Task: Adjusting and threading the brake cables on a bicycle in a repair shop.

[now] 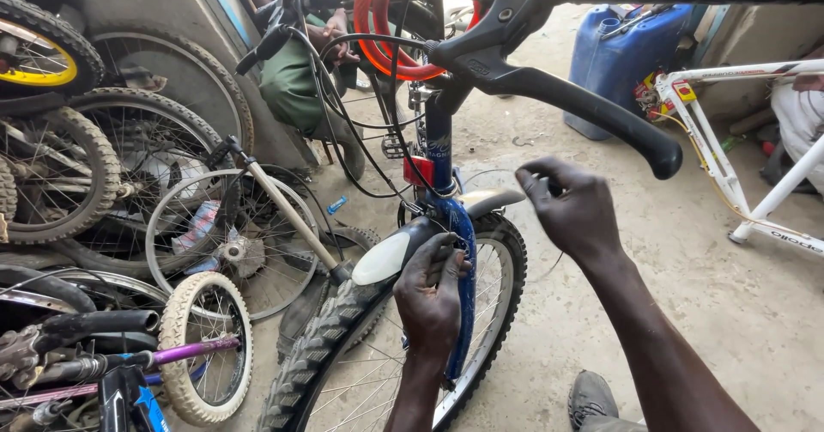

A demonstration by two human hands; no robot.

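Head view, left to right, referenced to the blue bicycle fork [464, 260]. Well left of the fork: stacked spare wheels [103, 174] against a wall, a small white-tyred wheel [204, 346] nearest. Left hand [431, 290] rests on the fork beside the white mudguard [384, 256], fingers curled and pressed against the blade above the front tyre [330, 346]. Right hand [573, 209], just right of the fork, pinches a thin cable [493, 174] between thumb and fingertips. Above: black brake lever [566, 97]. Far right: blue jerrycan [631, 58], white bicycle frame [730, 153].
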